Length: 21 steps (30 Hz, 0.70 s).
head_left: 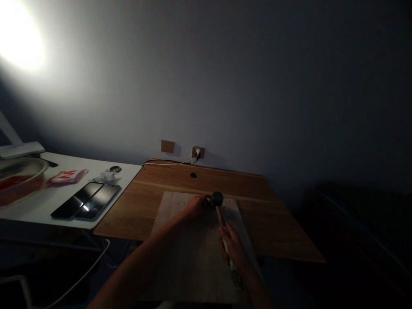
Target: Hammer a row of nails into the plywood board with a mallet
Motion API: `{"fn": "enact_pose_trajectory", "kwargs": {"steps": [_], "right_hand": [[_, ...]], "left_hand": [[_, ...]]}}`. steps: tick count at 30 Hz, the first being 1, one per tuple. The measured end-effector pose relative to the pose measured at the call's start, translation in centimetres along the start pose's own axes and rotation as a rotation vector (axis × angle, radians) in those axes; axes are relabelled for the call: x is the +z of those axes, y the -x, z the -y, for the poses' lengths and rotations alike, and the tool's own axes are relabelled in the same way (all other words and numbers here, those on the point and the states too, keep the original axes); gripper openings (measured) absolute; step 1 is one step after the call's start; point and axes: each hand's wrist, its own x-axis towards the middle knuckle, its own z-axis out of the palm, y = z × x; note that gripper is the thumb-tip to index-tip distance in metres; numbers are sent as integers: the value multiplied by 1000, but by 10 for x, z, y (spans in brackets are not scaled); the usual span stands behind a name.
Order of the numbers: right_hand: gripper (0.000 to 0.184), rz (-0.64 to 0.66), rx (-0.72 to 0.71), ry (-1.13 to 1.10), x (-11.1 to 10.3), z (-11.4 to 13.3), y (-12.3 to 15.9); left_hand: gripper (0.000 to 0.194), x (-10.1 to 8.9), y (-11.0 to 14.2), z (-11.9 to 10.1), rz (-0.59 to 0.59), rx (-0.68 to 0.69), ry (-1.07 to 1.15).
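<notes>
My right hand (pixel 234 245) is closed round the handle of a mallet (pixel 216 199) with a dark, rounded head. The mallet's head is at the far part of a pale wooden board (pixel 189 262), right beside the fingers of my left hand (pixel 197 207). My left hand's fingers are curled together over the board. Whatever they pinch is too small and dark to make out. Between the left fingertips and the mallet head, the gap, if any, cannot be seen clearly.
The board lies on a brown wooden table (pixel 277 219). To the left, a white table (pixel 96 167) bears two phones (pixel 96 201), a red and white packet (pixel 69 176), crumpled clear plastic (pixel 106 176) and a clear tub (pixel 24 180). A plugged-in cable (pixel 170 163) runs along the back.
</notes>
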Motion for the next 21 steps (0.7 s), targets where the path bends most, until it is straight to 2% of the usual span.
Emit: {"fn": "enact_pose_trajectory", "kwargs": {"steps": [4, 6, 9, 12, 15, 19, 21], "right_hand": [[55, 1, 18, 14, 0, 4, 1], [54, 3, 21, 12, 0, 6, 2], [55, 3, 25, -6, 0, 6, 2], [57, 21, 11, -27, 0, 4, 1], [58, 30, 11, -30, 0, 4, 1], [59, 32, 9, -13, 0, 6, 1], [61, 37, 2, -12, 0, 6, 2]], "left_hand": [[40, -6, -1, -5, 31, -51, -5], [29, -13, 1, -11, 56, -71, -108], [19, -24, 11, -25, 178, -65, -317], [31, -30, 24, -41, 321, -42, -481], [32, -30, 33, -53, 400, -23, -549], [23, -30, 37, -59, 418, -25, -534], [26, -29, 37, -59, 397, -24, -537]]}}
